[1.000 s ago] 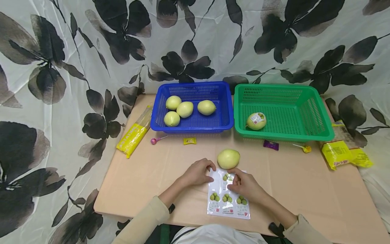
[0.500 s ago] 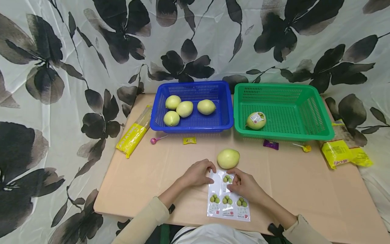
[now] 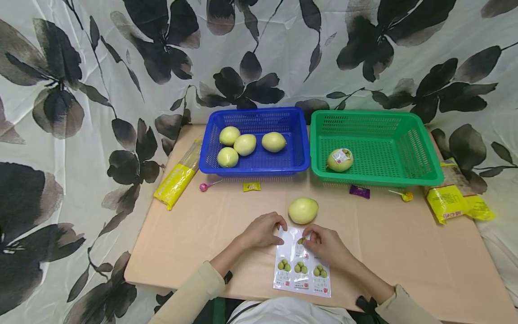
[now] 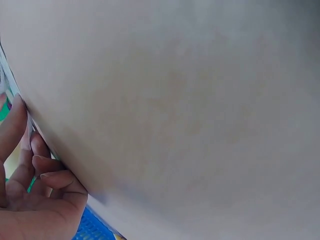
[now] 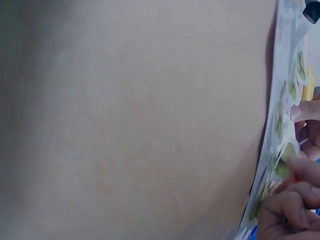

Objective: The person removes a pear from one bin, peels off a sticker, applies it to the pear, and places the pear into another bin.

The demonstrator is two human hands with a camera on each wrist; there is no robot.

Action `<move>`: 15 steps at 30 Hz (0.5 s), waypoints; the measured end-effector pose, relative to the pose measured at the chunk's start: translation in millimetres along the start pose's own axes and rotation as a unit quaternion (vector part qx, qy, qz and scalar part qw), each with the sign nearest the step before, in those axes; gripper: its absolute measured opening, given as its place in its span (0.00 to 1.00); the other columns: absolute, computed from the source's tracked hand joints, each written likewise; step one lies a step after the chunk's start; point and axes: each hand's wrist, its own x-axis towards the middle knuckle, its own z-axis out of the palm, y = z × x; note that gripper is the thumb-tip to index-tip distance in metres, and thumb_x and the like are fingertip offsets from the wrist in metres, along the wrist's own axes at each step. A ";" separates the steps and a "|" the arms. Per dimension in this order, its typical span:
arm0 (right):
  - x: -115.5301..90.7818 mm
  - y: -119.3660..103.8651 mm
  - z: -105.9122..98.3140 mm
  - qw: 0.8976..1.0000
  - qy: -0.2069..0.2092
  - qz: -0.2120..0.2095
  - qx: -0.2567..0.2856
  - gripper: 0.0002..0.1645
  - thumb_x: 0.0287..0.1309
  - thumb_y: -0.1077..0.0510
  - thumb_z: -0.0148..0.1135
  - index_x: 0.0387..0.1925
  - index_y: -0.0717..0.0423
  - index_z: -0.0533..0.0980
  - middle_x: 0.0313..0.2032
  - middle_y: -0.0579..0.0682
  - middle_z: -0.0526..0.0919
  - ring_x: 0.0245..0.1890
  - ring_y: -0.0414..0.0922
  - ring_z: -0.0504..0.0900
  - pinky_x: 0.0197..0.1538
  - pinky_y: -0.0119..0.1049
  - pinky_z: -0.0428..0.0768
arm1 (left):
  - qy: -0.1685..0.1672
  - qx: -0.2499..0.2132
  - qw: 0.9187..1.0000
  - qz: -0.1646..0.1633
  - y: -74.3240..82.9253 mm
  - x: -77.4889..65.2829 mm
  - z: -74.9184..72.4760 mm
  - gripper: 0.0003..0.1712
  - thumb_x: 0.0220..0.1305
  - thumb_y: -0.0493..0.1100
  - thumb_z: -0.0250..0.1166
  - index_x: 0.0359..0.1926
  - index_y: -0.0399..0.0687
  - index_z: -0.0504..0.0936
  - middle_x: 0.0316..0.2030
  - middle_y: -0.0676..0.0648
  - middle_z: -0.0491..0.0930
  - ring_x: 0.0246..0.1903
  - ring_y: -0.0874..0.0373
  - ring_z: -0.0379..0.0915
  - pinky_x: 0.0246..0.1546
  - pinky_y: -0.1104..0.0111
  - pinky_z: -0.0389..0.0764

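On the table in the head view lies a white sheet of stickers [image 3: 288, 282] printed with green fruits. My left hand [image 3: 264, 230] pinches its upper left edge; the left wrist view shows that hand's thumb and fingers [image 4: 40, 175] at the edge. Bent over the upper part of the sheet, my right hand [image 3: 328, 245] pinches a sticker [image 3: 301, 241] between thumb and index finger. Its fingertips partly cover the printed fruits, and how far the sticker is lifted cannot be told. Just beyond the sheet sits a pale yellow-green fruit [image 3: 303, 210].
Behind, a blue basket [image 3: 255, 171] holds several similar fruits. Beside it, a green basket [image 3: 388, 182] holds one fruit with a label [image 3: 340, 159]. A lollipop [image 3: 204, 186], yellow candy [image 3: 252, 186], purple candy [image 3: 359, 192], yellow lollipop [image 3: 407, 196] and yellow packets [image 3: 176, 184] lie around.
The sheet has slid slightly toward the person. My right fingertips now cover more of the upper sticker, which showed fully half a second ago. My left hand has hardly moved.
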 end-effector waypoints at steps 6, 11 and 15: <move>-6.0 -2.6 -7.7 1.000 0.020 -0.018 -0.001 0.05 0.66 0.57 0.71 0.37 0.47 0.81 0.26 0.42 0.74 0.24 0.34 0.70 0.26 0.26 0.69 | -0.006 0.008 1.000 0.000 -0.1 0.9 1.1 0.19 0.52 0.44 0.83 0.43 0.54 0.85 0.39 0.55 0.79 0.40 0.64 0.72 0.46 0.71 0.75; -14.3 -2.2 -20.2 0.998 0.025 -0.050 0.002 0.06 0.65 0.57 0.72 0.37 0.44 0.80 0.28 0.41 0.74 0.24 0.35 0.70 0.26 0.27 0.70 | -0.009 0.017 1.000 0.002 1.3 0.8 0.1 0.18 0.53 0.43 0.82 0.43 0.54 0.85 0.39 0.56 0.79 0.41 0.63 0.72 0.47 0.70 0.75; -18.8 0.6 -25.7 0.997 0.035 -0.068 -0.002 0.07 0.65 0.59 0.71 0.37 0.43 0.80 0.30 0.40 0.75 0.27 0.35 0.69 0.28 0.27 0.69 | -0.008 0.024 1.000 0.002 2.7 1.4 -0.9 0.18 0.53 0.43 0.82 0.43 0.55 0.84 0.39 0.55 0.79 0.41 0.63 0.72 0.46 0.70 0.75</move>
